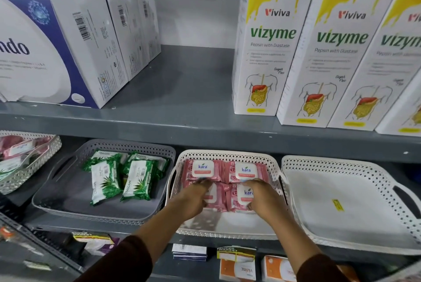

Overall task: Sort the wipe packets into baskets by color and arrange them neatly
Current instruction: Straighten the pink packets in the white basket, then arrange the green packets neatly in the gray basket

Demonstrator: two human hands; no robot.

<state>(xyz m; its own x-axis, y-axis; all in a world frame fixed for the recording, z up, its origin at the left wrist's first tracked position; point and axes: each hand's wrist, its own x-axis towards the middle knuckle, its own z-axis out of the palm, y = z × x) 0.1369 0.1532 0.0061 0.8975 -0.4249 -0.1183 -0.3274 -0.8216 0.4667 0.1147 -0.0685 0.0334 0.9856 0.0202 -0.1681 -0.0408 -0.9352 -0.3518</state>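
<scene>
Several pink wipe packets (205, 168) lie in two rows inside the middle white basket (227, 156) on the lower shelf. My left hand (193, 197) rests on the front left pink packet (215, 195), fingers curled over it. My right hand (262, 197) grips the front right pink packet (237, 197) at its edge. Green wipe packets (136, 176) lie loosely in the grey basket (75, 195) to the left. A white basket (341, 202) at the right holds no packets.
A further white basket (27, 167) at far left holds mixed pink and green packets. The upper shelf (182, 119) carries white boxes (68, 42) and tall yellow-and-white cartons (266, 42). Small boxes (237, 265) sit on the shelf below.
</scene>
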